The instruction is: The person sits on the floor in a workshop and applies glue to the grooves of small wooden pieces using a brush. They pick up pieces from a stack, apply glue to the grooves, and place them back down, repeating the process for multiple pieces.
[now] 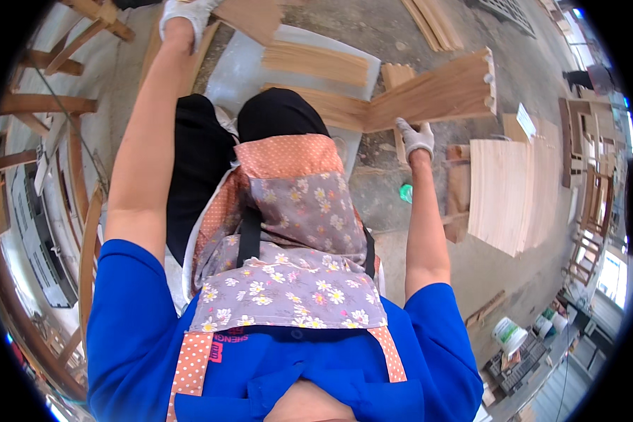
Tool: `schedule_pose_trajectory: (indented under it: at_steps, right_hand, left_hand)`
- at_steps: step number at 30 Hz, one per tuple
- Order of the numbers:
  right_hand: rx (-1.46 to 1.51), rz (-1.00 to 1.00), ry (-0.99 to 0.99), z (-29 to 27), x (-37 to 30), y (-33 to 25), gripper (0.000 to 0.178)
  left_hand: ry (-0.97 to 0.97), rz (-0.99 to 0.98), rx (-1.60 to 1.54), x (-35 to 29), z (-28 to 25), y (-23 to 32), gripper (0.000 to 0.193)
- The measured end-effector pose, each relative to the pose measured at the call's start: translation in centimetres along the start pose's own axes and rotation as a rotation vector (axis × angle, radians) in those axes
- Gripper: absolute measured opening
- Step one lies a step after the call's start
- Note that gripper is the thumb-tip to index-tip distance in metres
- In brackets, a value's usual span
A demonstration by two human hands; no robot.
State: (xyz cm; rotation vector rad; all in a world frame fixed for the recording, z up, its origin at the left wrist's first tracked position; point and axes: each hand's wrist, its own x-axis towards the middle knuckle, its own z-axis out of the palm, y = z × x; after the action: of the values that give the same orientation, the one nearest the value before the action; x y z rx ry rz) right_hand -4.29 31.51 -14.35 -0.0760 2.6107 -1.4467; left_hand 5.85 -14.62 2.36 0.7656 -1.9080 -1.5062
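Note:
Both my hands wear whitish work gloves. Up at the top edge, my left hand (187, 20) is closed at the side of a brown wooden board (252, 20); part of that hand is cut off by the picture's rim. On the right, my right hand (416, 138) grips the near edge of a wide wood-grained board (436, 93), thumb showing and the other fingers partly hidden. This board is tilted, with notches along its right end. Its left end meets another wooden board (330, 105), partly behind my knee. Beyond lies a flat plank (315, 62) on a pale sheet (243, 63).
Stacked pale boards (503, 193) stand to the right, beside a wooden block (457, 176). Long strips (432, 22) lie at the far side. A green object (406, 193) is on the floor. Wooden frames (56, 105) crowd the left; a white bucket (509, 335) stands lower right.

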Motion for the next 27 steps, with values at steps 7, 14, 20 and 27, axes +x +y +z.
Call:
schedule_pose_trajectory:
  at_steps: [7, 14, 20, 27]
  right_hand:
    - [-0.12, 0.514, -0.603, -4.3, -3.9, -6.3, 0.056]
    - [0.104, -0.553, -0.171, 1.1, -3.9, -25.0, 0.08]
    - [0.321, -0.765, -0.333, 7.2, -2.3, -29.2, 0.048]
    - [0.702, -0.386, -0.1, 7.8, -3.6, -30.7, 0.034]
  left_hand:
    - [-0.041, 0.157, 0.565, -0.2, -0.5, 1.1, 0.043]
    - [-0.039, 0.334, 0.807, -0.8, 0.5, 2.5, 0.031]
    - [-0.15, 0.368, 0.823, -2.8, 0.2, 4.5, 0.031]
    - [-0.004, 0.022, 0.43, -4.9, 1.1, 6.9, 0.055]
